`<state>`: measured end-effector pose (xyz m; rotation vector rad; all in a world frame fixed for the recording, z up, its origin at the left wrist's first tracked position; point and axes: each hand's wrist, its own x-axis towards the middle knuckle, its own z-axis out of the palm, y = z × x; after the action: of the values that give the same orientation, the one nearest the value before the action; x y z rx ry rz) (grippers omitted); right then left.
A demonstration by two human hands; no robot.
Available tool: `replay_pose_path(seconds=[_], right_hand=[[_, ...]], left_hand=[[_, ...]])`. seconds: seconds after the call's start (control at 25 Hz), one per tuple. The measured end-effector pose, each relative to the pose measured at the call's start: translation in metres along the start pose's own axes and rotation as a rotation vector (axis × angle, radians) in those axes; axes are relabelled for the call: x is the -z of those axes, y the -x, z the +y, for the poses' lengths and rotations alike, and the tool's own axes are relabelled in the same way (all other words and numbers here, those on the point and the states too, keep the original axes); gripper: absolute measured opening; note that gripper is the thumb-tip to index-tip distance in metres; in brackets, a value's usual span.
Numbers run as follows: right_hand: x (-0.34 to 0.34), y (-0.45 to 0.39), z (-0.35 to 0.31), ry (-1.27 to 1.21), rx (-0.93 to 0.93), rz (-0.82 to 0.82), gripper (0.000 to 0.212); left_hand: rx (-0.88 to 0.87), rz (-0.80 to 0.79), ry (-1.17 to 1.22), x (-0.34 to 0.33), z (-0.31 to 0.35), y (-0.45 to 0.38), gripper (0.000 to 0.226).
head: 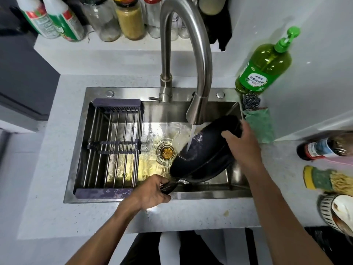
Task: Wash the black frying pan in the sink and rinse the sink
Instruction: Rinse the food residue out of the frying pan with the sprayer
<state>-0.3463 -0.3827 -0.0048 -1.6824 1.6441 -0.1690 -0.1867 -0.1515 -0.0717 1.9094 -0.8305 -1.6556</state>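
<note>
In the steel sink (118,94), tap water hits the tilted black frying pan (202,159) at three o'clock; left hand (150,194) grips its handle, right hand (242,142) clasps the rim; sink rinse remains.

I stand at a pale speckled counter (191,217) set into a white-walled corner (315,54), with a grey cabinet (23,73) beyond its left edge.

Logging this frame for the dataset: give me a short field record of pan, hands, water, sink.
pan: black frying pan tilted in the sink, underside up
left hand: grips the pan handle
right hand: grips the pan's far rim
water: running from the tap onto the pan
drain: strainer holds food scraps
rack: over the sink's left side
</note>
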Motion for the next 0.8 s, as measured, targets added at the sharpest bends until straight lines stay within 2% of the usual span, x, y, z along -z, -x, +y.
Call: replay_pose_path(seconds=[0.08,0.28,0.4,0.52,0.56,0.6,0.68,0.72,0.8], right_hand=[[-0.002,-0.004,-0.009,0.006,-0.018,-0.059,0.081],[0.007,-0.012,-0.025,0.181,-0.044,-0.164,0.088],[0.016,-0.007,-0.01,0.206,-0.091,-0.155,0.077],[0.02,-0.002,0.008,0.219,-0.132,-0.148,0.059],[0.021,-0.001,0.011,0.213,-0.129,-0.148,0.057],[0.021,-0.001,0.014,0.206,-0.121,-0.146,0.06],[0.021,0.0,0.018,0.193,-0.112,-0.142,0.072],[0.02,0.002,0.018,0.181,-0.109,-0.143,0.077],[0.018,0.008,0.02,0.174,-0.097,-0.149,0.082]], left_hand=[[-0.016,-0.071,0.01,0.008,-0.008,-0.004,0.027],[0.01,-0.162,0.025,0.016,-0.016,-0.015,0.032],[0.018,-0.21,-0.024,0.025,-0.009,-0.018,0.032],[0.054,-0.434,-0.141,0.055,0.013,-0.02,0.029],[0.06,-0.41,-0.164,0.067,0.024,-0.024,0.031],[0.048,-0.273,-0.108,0.079,0.037,-0.033,0.032],[0.052,0.184,0.268,0.108,0.061,-0.064,0.028],[0.068,0.328,0.478,0.124,0.073,-0.08,0.027],[0.087,0.429,0.765,0.148,0.092,-0.108,0.025]])
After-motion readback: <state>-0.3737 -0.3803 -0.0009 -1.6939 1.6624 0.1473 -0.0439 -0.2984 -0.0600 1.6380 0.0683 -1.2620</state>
